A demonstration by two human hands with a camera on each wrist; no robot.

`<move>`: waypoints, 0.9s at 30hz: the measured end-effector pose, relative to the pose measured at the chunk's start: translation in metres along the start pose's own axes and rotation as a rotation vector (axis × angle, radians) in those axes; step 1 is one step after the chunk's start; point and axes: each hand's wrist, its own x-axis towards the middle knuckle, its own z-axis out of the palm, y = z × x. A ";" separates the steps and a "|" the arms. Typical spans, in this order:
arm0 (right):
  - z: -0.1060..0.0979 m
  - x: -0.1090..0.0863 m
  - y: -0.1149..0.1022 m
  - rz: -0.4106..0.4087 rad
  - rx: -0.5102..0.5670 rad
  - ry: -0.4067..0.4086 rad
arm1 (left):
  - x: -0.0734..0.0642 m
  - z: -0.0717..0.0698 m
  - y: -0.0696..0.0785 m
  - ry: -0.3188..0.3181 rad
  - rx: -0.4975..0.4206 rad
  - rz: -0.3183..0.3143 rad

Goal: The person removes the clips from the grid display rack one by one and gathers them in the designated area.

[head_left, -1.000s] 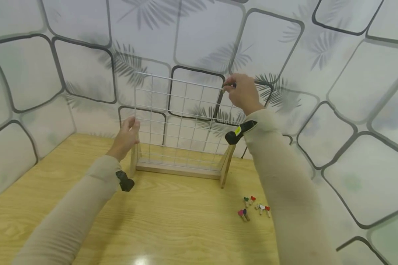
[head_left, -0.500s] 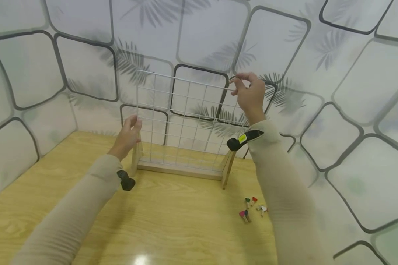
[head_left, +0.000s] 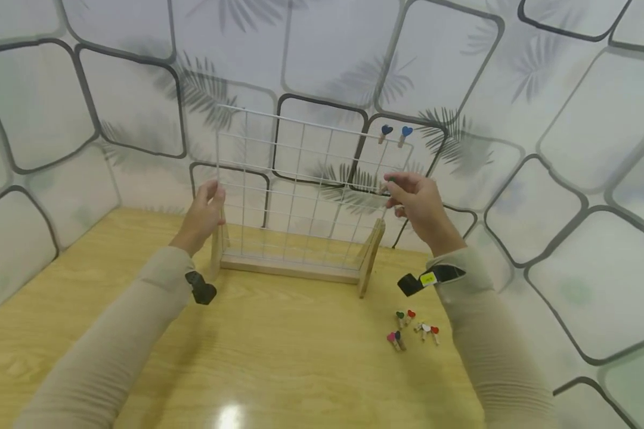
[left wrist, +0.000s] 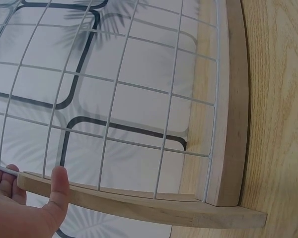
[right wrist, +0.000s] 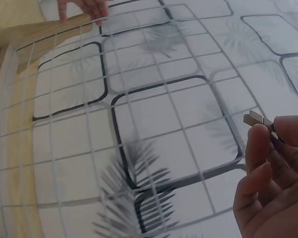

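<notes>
A white wire grid rack (head_left: 300,121) stands upright in a wooden base (head_left: 290,269). My left hand (head_left: 201,211) holds its left side; in the left wrist view the thumb lies across the wooden upright (left wrist: 139,206) and the fingers reach the end of the wire. My right hand (head_left: 421,205), at the rack's right side below the top wire, pinches a small wooden clothespin (right wrist: 256,120) between thumb and index finger. Green shows on it in the head view. Above that hand, a dark blue heart clothespin (head_left: 386,130) and a bright blue heart clothespin (head_left: 406,131) are clipped along the top wire.
Several loose heart clothespins lie on the wooden table at the right, including a green one (head_left: 400,315), a pink one (head_left: 392,337) and a red one (head_left: 434,330). A patterned wall (head_left: 322,77) rises close behind the rack.
My right hand has left the top wire and come down and slightly right, uncovering the two blue clothespins. A clothespin with green now shows in its fingers. The left hand stays at the rack.
</notes>
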 end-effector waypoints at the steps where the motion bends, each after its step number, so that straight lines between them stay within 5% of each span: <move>1: -0.003 -0.005 0.007 0.000 -0.031 -0.011 | 0.000 -0.001 0.001 0.001 -0.001 0.001; 6: -0.022 -0.034 0.047 0.015 -0.138 -0.027 | 0.001 -0.001 0.003 0.010 -0.009 -0.004; 14: -0.053 -0.085 0.107 0.157 -0.030 0.028 | 0.003 0.001 0.003 0.026 -0.045 0.003; 21: -0.066 -0.113 0.139 0.231 -0.008 0.052 | 0.003 0.002 0.002 0.026 -0.059 0.009; 27: -0.066 -0.126 0.160 0.285 -0.127 0.013 | -0.002 0.000 0.002 0.017 -0.079 0.008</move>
